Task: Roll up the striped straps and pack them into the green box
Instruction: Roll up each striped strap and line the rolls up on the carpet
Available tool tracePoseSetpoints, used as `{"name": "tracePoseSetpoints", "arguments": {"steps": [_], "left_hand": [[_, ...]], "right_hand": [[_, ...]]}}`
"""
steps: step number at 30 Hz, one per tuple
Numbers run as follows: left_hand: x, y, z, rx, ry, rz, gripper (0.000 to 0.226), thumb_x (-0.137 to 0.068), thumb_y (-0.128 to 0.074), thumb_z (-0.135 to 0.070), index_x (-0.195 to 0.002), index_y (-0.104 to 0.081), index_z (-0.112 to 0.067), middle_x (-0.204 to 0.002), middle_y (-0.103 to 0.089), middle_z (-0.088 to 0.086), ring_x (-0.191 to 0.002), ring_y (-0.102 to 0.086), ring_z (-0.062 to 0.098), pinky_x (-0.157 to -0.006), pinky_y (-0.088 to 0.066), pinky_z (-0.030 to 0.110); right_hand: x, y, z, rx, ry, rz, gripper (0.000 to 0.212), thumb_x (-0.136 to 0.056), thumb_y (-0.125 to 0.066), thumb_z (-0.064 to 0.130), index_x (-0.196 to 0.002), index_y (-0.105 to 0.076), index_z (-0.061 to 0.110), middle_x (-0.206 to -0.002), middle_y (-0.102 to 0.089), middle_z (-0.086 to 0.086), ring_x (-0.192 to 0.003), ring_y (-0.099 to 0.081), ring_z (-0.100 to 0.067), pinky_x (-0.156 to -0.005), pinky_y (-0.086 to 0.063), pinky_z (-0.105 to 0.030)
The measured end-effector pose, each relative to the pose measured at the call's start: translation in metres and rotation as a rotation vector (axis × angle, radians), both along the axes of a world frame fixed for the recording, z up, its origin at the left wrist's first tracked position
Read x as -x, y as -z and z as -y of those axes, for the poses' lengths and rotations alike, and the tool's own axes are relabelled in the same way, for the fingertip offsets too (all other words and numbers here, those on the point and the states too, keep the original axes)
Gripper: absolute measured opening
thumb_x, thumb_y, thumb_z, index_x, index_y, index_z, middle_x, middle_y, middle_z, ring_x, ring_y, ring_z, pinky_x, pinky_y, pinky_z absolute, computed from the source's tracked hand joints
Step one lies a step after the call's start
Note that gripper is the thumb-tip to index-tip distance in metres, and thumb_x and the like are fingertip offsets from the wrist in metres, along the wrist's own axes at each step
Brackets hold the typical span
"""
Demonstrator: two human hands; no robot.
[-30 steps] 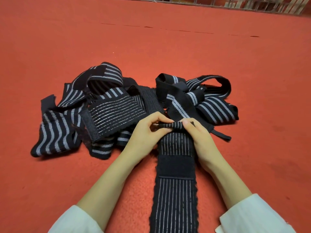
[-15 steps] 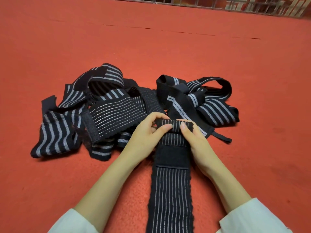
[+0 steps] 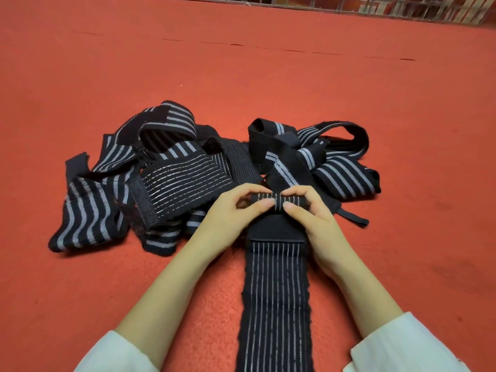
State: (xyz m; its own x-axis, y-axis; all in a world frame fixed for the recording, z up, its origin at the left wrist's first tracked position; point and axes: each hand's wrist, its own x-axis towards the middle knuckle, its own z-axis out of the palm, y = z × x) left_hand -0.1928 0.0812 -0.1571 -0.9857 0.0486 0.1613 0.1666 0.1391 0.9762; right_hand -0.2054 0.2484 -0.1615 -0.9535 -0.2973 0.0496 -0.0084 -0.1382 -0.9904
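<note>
A person is working on a red carpet (image 3: 268, 76); one long striped strap (image 3: 276, 296) is lying flat on it, running from the bottom edge of the view away from the body between the two forearms. Its far end is sitting wound into a small tight roll (image 3: 279, 203), lying crosswise just beyond a plain black fastening patch (image 3: 276, 229) that is crossing the strap.

The left hand (image 3: 233, 213) is gripping the left end of the roll, fingers curling over its top and the thumb pressing on its near face; the right hand (image 3: 315, 218) is gripping the right end in the same way, its thumb tip lying just beside the left thumb tip near the middle of the roll. White sleeves (image 3: 402, 342) are covering both arms near the elbows.

Beyond the hands a loose heap of straps (image 3: 174, 178) is lying tangled on the carpet, black with pale stripes, some broad and some fine; the roll is sitting right against the heap's near edge; a thin black tab (image 3: 351, 217) is sticking out to the right of the right hand. A metal grille (image 3: 402, 6) is running across the top of the view.
</note>
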Motion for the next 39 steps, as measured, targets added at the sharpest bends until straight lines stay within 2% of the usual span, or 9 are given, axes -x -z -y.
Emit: {"name": "tracePoseSetpoints", "arguments": {"steps": [4,8,15,21,25,29,33,37,39], "left_hand": [[-0.001,0.001,0.001,-0.051,-0.008,-0.013,0.020,-0.084,-0.072,-0.009,-0.099,-0.069,-0.022,-0.099,-0.069,0.003,-0.084,-0.064,0.008,-0.071,-0.055,0.031],[-0.002,0.000,0.000,0.019,-0.007,-0.078,0.022,-0.084,-0.071,-0.006,-0.097,-0.067,-0.024,-0.095,-0.069,-0.005,-0.085,-0.063,0.003,-0.071,-0.052,0.022],[0.001,0.002,-0.002,0.036,0.011,0.077,0.032,-0.083,-0.059,-0.057,-0.097,-0.067,-0.030,-0.099,-0.070,-0.009,-0.097,-0.063,0.005,-0.094,-0.047,0.031],[-0.001,0.000,-0.002,-0.035,0.066,0.012,0.017,-0.090,-0.067,-0.019,-0.106,-0.063,-0.019,-0.098,-0.067,0.010,-0.084,-0.062,0.009,-0.077,-0.054,0.036],[-0.004,0.000,-0.003,-0.059,0.129,0.019,0.026,-0.090,-0.063,-0.004,-0.113,-0.060,-0.015,-0.085,-0.063,-0.013,-0.066,-0.057,-0.006,-0.052,-0.042,0.007],[-0.003,0.003,-0.005,-0.123,0.176,0.099,0.036,-0.091,-0.064,-0.026,-0.125,-0.051,-0.027,-0.105,-0.064,-0.011,-0.080,-0.061,-0.006,-0.063,-0.045,0.009],[0.002,0.010,-0.012,-0.108,0.112,0.160,0.040,-0.084,-0.056,-0.062,-0.112,-0.052,-0.034,-0.109,-0.066,-0.011,-0.100,-0.062,-0.006,-0.085,-0.046,0.013],[0.007,0.011,-0.017,-0.048,-0.013,0.154,0.015,-0.098,-0.042,-0.047,-0.097,-0.049,-0.034,-0.085,-0.066,-0.027,-0.089,-0.060,-0.008,-0.076,-0.041,0.008],[0.003,0.009,-0.013,-0.026,0.051,0.118,0.009,-0.099,-0.045,-0.037,-0.102,-0.051,-0.031,-0.089,-0.066,-0.019,-0.090,-0.059,-0.007,-0.081,-0.043,0.011]], "right_hand": [[0.003,0.000,0.002,0.083,0.051,0.106,0.022,-0.083,-0.063,0.022,-0.104,-0.060,0.017,-0.094,-0.068,-0.003,-0.086,-0.064,-0.013,-0.077,-0.053,-0.024],[0.003,-0.001,0.000,0.033,0.028,0.066,0.027,-0.080,-0.063,0.029,-0.100,-0.064,0.010,-0.096,-0.068,-0.008,-0.090,-0.063,-0.017,-0.085,-0.050,-0.032],[0.005,0.001,-0.006,-0.005,-0.025,-0.087,0.017,-0.081,-0.067,0.016,-0.096,-0.069,0.025,-0.101,-0.069,-0.004,-0.100,-0.063,-0.018,-0.092,-0.050,-0.035],[0.004,0.001,-0.002,-0.096,0.020,0.008,0.026,-0.080,-0.063,0.044,-0.102,-0.065,0.031,-0.109,-0.067,-0.007,-0.094,-0.062,-0.019,-0.076,-0.047,-0.039],[0.007,0.001,-0.007,-0.029,0.042,-0.030,0.026,-0.079,-0.074,0.023,-0.104,-0.066,0.019,-0.103,-0.071,-0.002,-0.094,-0.066,-0.016,-0.082,-0.052,-0.032],[0.008,0.002,-0.009,-0.039,0.028,-0.119,0.027,-0.083,-0.071,0.010,-0.107,-0.061,0.017,-0.099,-0.070,0.005,-0.096,-0.065,-0.012,-0.087,-0.050,-0.030],[0.004,0.004,-0.005,-0.096,-0.025,-0.165,0.028,-0.085,-0.061,0.020,-0.111,-0.054,0.025,-0.104,-0.064,0.006,-0.099,-0.060,-0.010,-0.092,-0.048,-0.031],[0.000,0.004,-0.003,-0.087,-0.096,-0.097,0.032,-0.088,-0.056,0.028,-0.119,-0.049,0.033,-0.113,-0.062,0.001,-0.102,-0.060,-0.010,-0.096,-0.048,-0.031],[0.000,0.004,-0.001,-0.093,-0.060,-0.085,0.037,-0.090,-0.059,0.031,-0.125,-0.047,0.031,-0.119,-0.062,0.002,-0.106,-0.061,-0.006,-0.095,-0.048,-0.024]]}}
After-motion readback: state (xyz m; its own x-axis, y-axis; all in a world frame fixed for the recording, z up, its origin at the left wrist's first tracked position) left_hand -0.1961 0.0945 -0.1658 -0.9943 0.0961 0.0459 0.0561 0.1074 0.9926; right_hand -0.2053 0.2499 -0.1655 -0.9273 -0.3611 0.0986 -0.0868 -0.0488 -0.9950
